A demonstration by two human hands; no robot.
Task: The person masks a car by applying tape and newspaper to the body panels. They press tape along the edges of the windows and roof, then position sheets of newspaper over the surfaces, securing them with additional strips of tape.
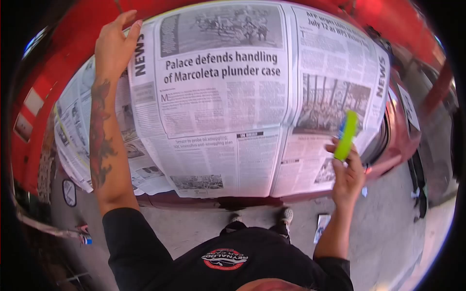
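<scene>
A grey concrete floor [194, 228] shows below a red vehicle [36, 121], whose bright panels curve around the top and left of the view; darker red bodywork [405, 145] is at the right. Printed newspaper [223, 106] covers the middle, its large sheet bulging toward the camera, with creases running down and across it. More newspaper sheets [80, 131] lie at the left, partly behind the tattooed left arm [104, 136]. A thin yellow strip shows along parts of the paper's outer edge.

The left hand [115, 46] is at the upper left corner of the large sheet, fingers loosely extended and thumb apart; whether they press on the paper or the red panel cannot be told. The right hand [348, 172] grasps a bright green object [345, 136] with some blue on its side, in front of the lower right part of the newspaper; blur hides its detail.

Below are a black shirt [194, 266] with a round logo, two shoes [287, 216] on the floor, and a small printed packet [321, 228] lying near the right forearm.
</scene>
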